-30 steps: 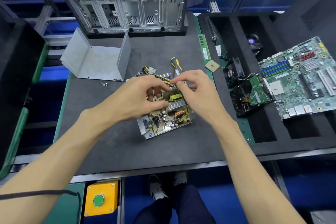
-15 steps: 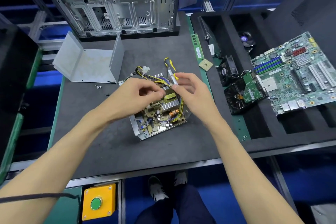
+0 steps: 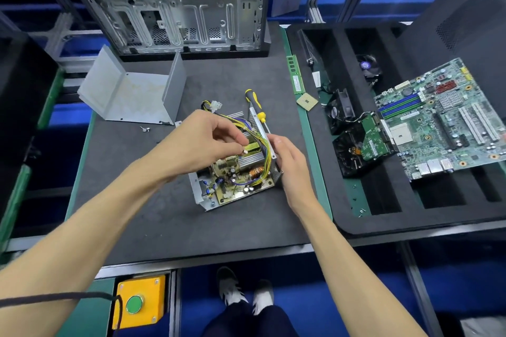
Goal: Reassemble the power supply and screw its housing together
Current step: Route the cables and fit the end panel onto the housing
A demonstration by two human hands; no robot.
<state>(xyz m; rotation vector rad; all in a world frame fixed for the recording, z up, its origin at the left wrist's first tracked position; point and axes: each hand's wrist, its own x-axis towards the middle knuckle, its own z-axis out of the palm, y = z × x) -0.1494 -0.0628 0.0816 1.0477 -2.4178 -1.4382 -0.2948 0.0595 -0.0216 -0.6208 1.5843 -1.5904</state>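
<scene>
Metal power supply sits between left hand and right hand.

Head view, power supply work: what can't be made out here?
- What the left hand pinches: a tiny pale piece, too small to identify.
- Far part of the power supply: covered by both hands and the wire bundle.
- Right hand fingertips: hidden behind the housing wall.
- Screwdriver tip: behind that wall.
</scene>
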